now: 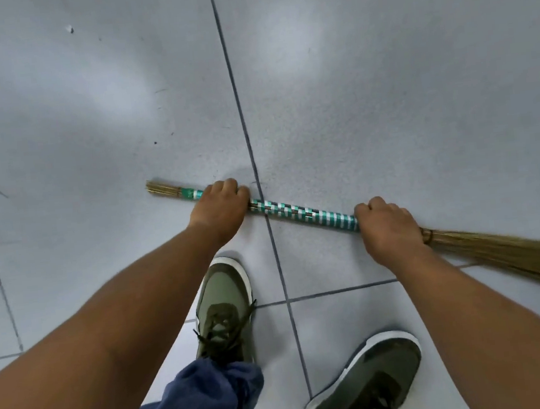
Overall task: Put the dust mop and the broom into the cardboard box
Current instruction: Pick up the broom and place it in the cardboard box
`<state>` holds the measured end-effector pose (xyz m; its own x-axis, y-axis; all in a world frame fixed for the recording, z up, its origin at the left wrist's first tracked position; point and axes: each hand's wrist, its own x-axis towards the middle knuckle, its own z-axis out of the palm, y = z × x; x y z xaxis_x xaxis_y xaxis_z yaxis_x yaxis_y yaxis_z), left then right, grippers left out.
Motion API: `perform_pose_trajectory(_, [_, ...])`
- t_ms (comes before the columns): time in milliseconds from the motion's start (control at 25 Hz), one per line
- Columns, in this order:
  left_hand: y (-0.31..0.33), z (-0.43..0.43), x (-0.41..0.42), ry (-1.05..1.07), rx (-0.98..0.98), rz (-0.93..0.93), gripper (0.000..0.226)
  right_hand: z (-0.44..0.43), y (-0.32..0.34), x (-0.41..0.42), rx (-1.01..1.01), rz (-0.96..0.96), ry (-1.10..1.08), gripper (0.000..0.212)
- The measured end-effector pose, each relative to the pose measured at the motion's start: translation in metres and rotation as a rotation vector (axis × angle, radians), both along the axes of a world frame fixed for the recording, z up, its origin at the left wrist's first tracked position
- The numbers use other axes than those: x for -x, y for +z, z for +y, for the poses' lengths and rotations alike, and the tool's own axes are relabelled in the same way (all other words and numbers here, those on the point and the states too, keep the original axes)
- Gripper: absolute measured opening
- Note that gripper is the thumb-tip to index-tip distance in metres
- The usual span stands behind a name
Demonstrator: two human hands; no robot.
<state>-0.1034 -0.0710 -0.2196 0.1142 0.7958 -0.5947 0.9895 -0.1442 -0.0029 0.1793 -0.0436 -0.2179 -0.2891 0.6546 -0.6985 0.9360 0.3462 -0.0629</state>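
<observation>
Fingers of left hand (pixel 219 206) and right hand (pixel 387 225) both curled around striped broom (pixel 299 210) above tiled floor (pixel 87 123).

Under me is a pale grey tiled floor (pixel 87 123), its large square tiles parted by thin dark grout lines. My two olive-green lace-up sneakers with white soles stand on it: the left shoe (pixel 223 309) just beside a grout line, the right shoe (pixel 367 380) nearer to me. Ahead of my shoes, a straw broom with a handle wrapped in teal and white bands (pixel 299 212) stretches across one grout line, level with the floor; whether it touches the tiles I cannot tell. Small dark specks and a few stray straws dot the tiles.
</observation>
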Motion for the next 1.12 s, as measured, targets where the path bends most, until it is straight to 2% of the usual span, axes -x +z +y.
perform_pose_trajectory(120, [0.029,0.005,0.005,0.044,-0.008,-0.037,0.017,0.000,0.022,0.003,0.021,0.086,-0.088,0.028])
perform_pose_trajectory(240, [0.087,0.018,0.016,0.037,-0.082,0.005,0.010,0.003,0.078,0.009,0.050,0.187,-0.174,0.024])
perform_pose_trajectory(440, [0.260,0.049,0.027,-0.012,-0.172,0.076,0.023,0.016,0.243,0.020,0.001,0.264,-0.204,0.028])
perform_pose_trajectory(680, [0.485,0.074,0.030,-0.074,-0.249,0.088,0.022,0.027,0.452,0.018,-0.131,0.276,-0.136,0.023])
perform_pose_trajectory(760, [0.553,0.070,0.023,-0.030,-0.276,0.051,0.021,0.020,0.520,0.016,-0.223,0.235,-0.140,0.018])
perform_pose_trajectory(840, [0.602,0.063,0.010,0.090,-0.400,-0.018,0.019,0.014,0.576,0.016,-0.297,0.211,-0.173,0.015])
perform_pose_trajectory(960, [0.666,0.057,-0.022,0.328,-0.598,-0.147,0.042,0.005,0.652,0.005,-0.347,0.181,-0.255,0.010])
perform_pose_trajectory(1000, [0.679,0.059,-0.029,0.344,-0.632,-0.174,0.040,0.005,0.666,0.002,-0.348,0.187,-0.277,0.008])
perform_pose_trajectory(1120, [0.721,0.080,-0.052,0.155,-0.723,-0.224,0.023,0.006,0.710,-0.029,-0.401,0.184,-0.374,0.006])
